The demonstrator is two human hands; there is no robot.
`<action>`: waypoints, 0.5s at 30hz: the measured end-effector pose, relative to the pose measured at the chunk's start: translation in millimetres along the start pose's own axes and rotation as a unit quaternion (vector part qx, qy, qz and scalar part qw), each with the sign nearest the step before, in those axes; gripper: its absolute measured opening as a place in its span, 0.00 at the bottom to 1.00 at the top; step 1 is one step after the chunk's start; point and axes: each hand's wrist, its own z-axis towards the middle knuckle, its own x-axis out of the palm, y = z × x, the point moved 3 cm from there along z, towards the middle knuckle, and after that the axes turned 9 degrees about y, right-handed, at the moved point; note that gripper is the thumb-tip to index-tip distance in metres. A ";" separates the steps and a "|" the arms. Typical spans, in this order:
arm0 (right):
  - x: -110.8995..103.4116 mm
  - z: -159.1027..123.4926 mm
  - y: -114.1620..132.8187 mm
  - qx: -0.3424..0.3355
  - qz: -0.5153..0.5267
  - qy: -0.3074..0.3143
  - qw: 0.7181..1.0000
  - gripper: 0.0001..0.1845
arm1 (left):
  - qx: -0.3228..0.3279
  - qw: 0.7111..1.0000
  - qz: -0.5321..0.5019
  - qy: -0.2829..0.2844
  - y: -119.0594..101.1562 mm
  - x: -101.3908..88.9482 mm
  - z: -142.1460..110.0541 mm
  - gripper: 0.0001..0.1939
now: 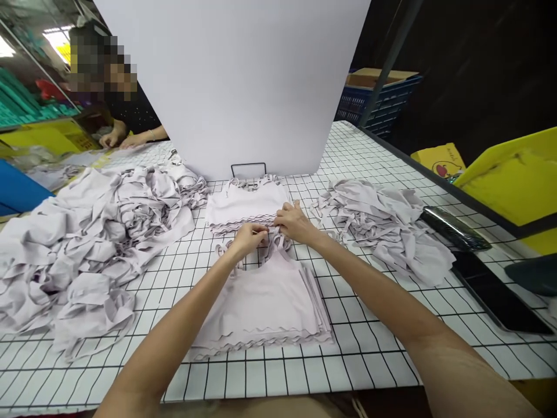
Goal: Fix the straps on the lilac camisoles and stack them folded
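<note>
Sitting at the far left, a blue object (21, 188) meets the edge of a loose heap of pale garments (96, 232), which spreads crumpled over the grid-lined table (365, 348); beyond it a co-worker (130, 113) in a dark dotted top bends over the surface, both hands low before them; toward the middle, a tall white board (261, 87) rises at the back, with a thin dark wire frame (248, 165) at its foot; just in front of that lies a far stack of garments (248, 200), wavy hems toward the person; nearest the person lies a near stack of garments (265, 299), flat, straps pointing away; the left hand (252, 237) is over its strap end, fingers curled and drawn together, though one cannot tell whether they pinch anything; close beside it, the right hand (293, 222) grips a strap (278, 244) of the top garment between bent fingers; farther right, a second heap of garments (369, 215) lies tangled; a blue crate (395, 96) stands behind the table; a shiny black item (455, 227) lies next to the second heap, with a dark-screened phone (500, 293) nearer the person; past the table's edge are a yellow bag (439, 161) and, at the far right, a yellow bin (513, 174).
</note>
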 end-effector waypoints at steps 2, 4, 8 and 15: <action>-4.6 -4.7 -0.8 -0.022 0.006 -0.056 0.998 0.14 | -0.004 0.999 -0.040 0.027 -1.2 2.5 1.5 0.04; -9.7 -10.2 0.8 -0.054 0.012 -0.129 0.990 0.13 | -0.011 0.994 -0.083 0.068 -3.1 6.3 0.9 0.10; -14.6 -18.0 5.4 -0.091 0.018 -0.213 0.973 0.12 | -0.025 0.977 -0.158 0.140 -6.4 18.2 -1.7 0.22; -19.7 -48.6 8.3 -0.010 0.202 -0.221 0.954 0.12 | 0.004 0.968 -0.227 0.106 -5.4 30.9 -9.8 0.21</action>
